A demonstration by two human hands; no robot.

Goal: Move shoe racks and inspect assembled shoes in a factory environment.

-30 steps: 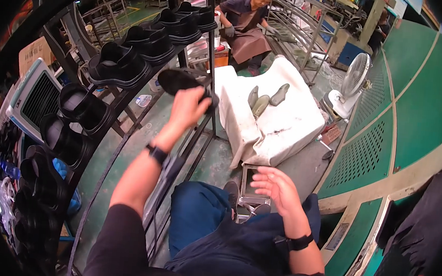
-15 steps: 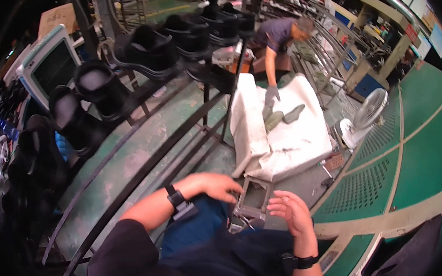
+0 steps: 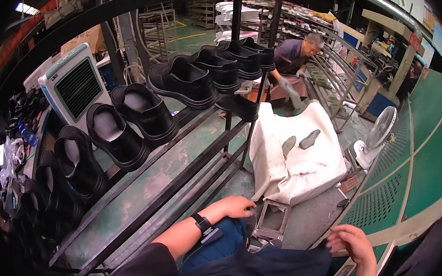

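Note:
My left hand [image 3: 238, 207] hovers over my left thigh, near a small metal frame [image 3: 274, 218]. Its fingers are loosely bent, with nothing seen in them. On the right, my right hand [image 3: 352, 243] is open and empty beside my dark shirt, fingers slightly curled; whether they touch the cloth I cannot tell. Black shoes [image 3: 184, 82] stand in a row on a dark metal rack [image 3: 191, 159] to my left. Ahead is a white-covered block [image 3: 301, 170], with two grey-green, foot-shaped pieces [image 3: 310, 139] lying on top.
Beyond the block a co-worker [image 3: 292, 58] bends forward, a gloved hand on another grey-green piece. A white fan [image 3: 380, 132] and green panels [image 3: 379, 202] stand at right. An air cooler [image 3: 77, 88] is behind the rack at left.
My view has tilted up and left. My hands have moved apart, the right one out to the right. The co-worker's gloved hand has drawn back from the white-covered block with a piece.

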